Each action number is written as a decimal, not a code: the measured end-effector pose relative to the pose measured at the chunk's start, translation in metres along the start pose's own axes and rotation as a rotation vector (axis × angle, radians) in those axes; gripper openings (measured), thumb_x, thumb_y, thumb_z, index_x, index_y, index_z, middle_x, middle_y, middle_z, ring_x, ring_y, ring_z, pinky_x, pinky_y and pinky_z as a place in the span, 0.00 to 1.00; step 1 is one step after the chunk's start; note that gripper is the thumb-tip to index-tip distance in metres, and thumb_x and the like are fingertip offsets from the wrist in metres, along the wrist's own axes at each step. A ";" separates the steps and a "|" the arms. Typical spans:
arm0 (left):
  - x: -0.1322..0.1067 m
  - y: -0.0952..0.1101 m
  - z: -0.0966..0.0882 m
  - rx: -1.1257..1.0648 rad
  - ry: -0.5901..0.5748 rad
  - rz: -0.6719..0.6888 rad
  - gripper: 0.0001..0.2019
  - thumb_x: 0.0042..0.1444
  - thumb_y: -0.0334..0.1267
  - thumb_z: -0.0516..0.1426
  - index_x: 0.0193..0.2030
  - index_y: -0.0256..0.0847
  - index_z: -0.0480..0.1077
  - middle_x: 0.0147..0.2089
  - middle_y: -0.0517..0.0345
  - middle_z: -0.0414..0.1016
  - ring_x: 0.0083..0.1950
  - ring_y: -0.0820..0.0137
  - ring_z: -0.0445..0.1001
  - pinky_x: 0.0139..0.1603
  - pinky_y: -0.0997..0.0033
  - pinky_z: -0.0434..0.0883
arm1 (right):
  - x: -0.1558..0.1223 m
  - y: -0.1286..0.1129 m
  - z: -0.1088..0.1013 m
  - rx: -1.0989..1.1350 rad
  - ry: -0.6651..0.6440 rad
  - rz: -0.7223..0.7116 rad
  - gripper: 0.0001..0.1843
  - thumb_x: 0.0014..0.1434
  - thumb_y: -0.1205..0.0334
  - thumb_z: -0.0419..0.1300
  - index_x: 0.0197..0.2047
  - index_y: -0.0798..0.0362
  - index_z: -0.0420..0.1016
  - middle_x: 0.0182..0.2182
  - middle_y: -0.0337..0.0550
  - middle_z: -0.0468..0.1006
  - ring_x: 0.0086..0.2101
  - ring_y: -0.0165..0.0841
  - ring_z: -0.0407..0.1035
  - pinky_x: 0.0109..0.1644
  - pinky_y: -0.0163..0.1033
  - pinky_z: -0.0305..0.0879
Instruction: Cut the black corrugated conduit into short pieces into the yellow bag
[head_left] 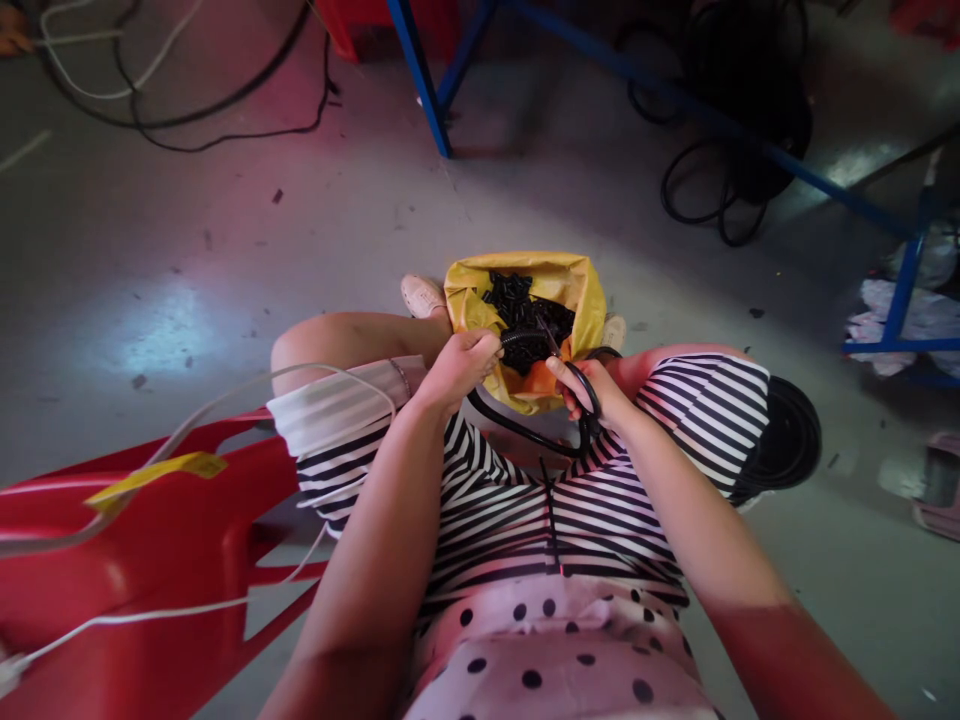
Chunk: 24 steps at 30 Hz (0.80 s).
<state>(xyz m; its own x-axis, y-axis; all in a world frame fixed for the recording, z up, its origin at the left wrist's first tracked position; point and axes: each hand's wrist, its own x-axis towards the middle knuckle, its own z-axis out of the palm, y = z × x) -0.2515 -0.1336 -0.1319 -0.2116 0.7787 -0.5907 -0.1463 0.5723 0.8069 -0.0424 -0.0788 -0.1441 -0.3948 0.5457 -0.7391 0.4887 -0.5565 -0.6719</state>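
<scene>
I sit with a yellow bag between my knees; it holds several short black tube pieces. My left hand grips the end of a black ribbed tube at the bag's near rim. My right hand is closed on black-handled scissors, whose blades point toward the tube end just above the bag. The tube loops down across my striped lap between both hands.
A red plastic chair with a white cable over it stands at my left. A coil of black tubing lies by my right thigh. Blue metal frame legs and black cables are on the grey floor ahead.
</scene>
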 end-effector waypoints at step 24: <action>0.003 -0.006 0.011 0.053 0.168 0.238 0.08 0.54 0.38 0.54 0.26 0.43 0.61 0.24 0.64 0.58 0.26 0.74 0.55 0.27 0.73 0.55 | -0.010 -0.001 0.001 -0.157 -0.039 -0.154 0.34 0.61 0.25 0.60 0.30 0.50 0.66 0.23 0.36 0.69 0.27 0.32 0.63 0.33 0.38 0.54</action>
<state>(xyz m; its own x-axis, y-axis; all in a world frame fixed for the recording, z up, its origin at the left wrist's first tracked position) -0.2410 -0.1317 -0.1383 -0.3919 0.8415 -0.3719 -0.0239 0.3948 0.9184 -0.0402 -0.0844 -0.1360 -0.5024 0.5901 -0.6320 0.5345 -0.3626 -0.7634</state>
